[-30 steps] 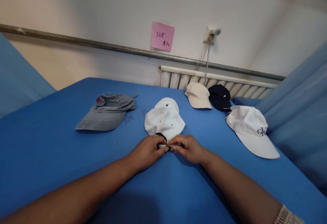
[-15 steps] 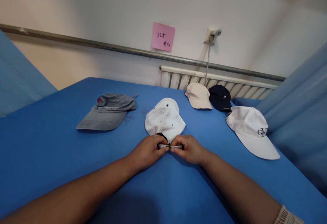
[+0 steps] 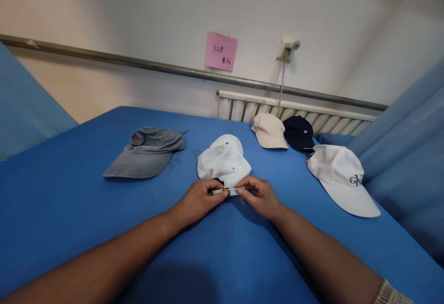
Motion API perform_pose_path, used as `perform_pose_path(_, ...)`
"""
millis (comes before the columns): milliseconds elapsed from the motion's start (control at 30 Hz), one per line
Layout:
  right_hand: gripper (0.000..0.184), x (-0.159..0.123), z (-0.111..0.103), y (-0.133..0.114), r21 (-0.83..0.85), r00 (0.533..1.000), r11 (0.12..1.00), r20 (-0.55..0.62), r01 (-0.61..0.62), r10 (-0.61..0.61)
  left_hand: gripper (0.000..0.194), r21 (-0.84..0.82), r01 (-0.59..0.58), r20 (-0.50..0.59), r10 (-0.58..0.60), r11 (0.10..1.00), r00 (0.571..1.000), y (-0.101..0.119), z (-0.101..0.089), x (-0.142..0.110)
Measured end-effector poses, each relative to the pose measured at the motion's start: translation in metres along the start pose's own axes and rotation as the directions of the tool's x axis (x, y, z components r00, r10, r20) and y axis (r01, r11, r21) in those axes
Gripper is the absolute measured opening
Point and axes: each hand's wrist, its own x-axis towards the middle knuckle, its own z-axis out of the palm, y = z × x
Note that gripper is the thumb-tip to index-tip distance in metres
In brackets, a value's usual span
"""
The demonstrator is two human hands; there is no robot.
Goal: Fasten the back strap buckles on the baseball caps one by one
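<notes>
A white baseball cap (image 3: 224,158) lies in front of me on the blue surface, its brim pointing away and its back toward me. Across the back opening runs a white adjustment strap (image 3: 233,192) with a small brass-coloured buckle (image 3: 226,189). My left hand (image 3: 201,200) pinches the strap just left of the buckle, thumb below and index finger above. On the other side, my right hand (image 3: 261,196) pinches the strap between thumb and index finger. The fingers cover both ends of the strap.
A grey cap (image 3: 147,153) lies to the left. Back right are a beige cap (image 3: 269,130) and a black cap (image 3: 299,133), with another white cap (image 3: 342,179) nearer. Behind the blue bed-like surface (image 3: 69,216) stand a radiator (image 3: 249,109) and a metal rail (image 3: 156,65).
My right hand has shifted slightly right, away from the buckle, and more of the white strap shows. The strap now lies flatter toward me. The other caps have stayed put.
</notes>
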Motion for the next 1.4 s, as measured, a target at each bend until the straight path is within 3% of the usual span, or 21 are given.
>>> perform_pose_path(133, 0.008, 0.0, -0.002, -0.008, -0.117, 0.957, 0.979, -0.219, 0.167, -0.189, 0.035, -0.159, 0.069, -0.029, -0.074, 0.985, 0.997, 0.005, -0.002, -0.001)
perform_pose_path(200, 0.013, -0.001, -0.002, -0.012, -0.211, 0.932, 0.94, -0.193, 0.267, -0.308, 0.035, -0.231, 0.111, -0.028, -0.121, 0.967, 0.992, 0.008, -0.002, -0.003)
perform_pose_path(300, 0.027, -0.002, 0.0, -0.016, -0.302, 0.914, 0.878, -0.053, 0.37, -0.403, 0.033, -0.316, 0.153, -0.006, -0.163, 0.936, 0.987, 0.012, 0.001, -0.005)
perform_pose_path(400, 0.03, -0.001, 0.002, -0.016, -0.327, 0.91, 0.857, 0.02, 0.398, -0.415, 0.032, -0.359, 0.184, 0.024, -0.188, 0.915, 0.982, 0.013, 0.002, -0.005)
perform_pose_path(600, 0.024, 0.0, 0.002, -0.011, -0.289, 0.924, 0.894, -0.068, 0.342, -0.375, 0.033, -0.395, 0.196, 0.042, -0.195, 0.897, 0.98, 0.008, 0.001, -0.002)
perform_pose_path(733, 0.024, -0.001, 0.002, -0.011, -0.293, 0.932, 0.898, -0.053, 0.328, -0.358, 0.032, -0.398, 0.19, 0.038, -0.191, 0.897, 0.981, 0.007, 0.001, -0.002)
perform_pose_path(933, 0.033, -0.003, 0.005, -0.014, -0.426, 0.917, 0.818, 0.081, 0.386, -0.39, 0.03, -0.407, 0.187, 0.053, -0.181, 0.894, 0.982, 0.007, 0.001, -0.001)
perform_pose_path(1133, 0.023, 0.0, 0.005, -0.014, -0.508, 0.899, 0.759, 0.075, 0.407, -0.432, 0.03, -0.443, 0.2, 0.091, -0.178, 0.874, 0.98, 0.004, 0.001, -0.001)
perform_pose_path(1400, 0.022, 0.002, 0.004, -0.006, -0.384, 0.934, 0.866, -0.022, 0.321, -0.356, 0.033, -0.558, 0.231, 0.102, -0.21, 0.797, 0.972, 0.001, -0.002, -0.001)
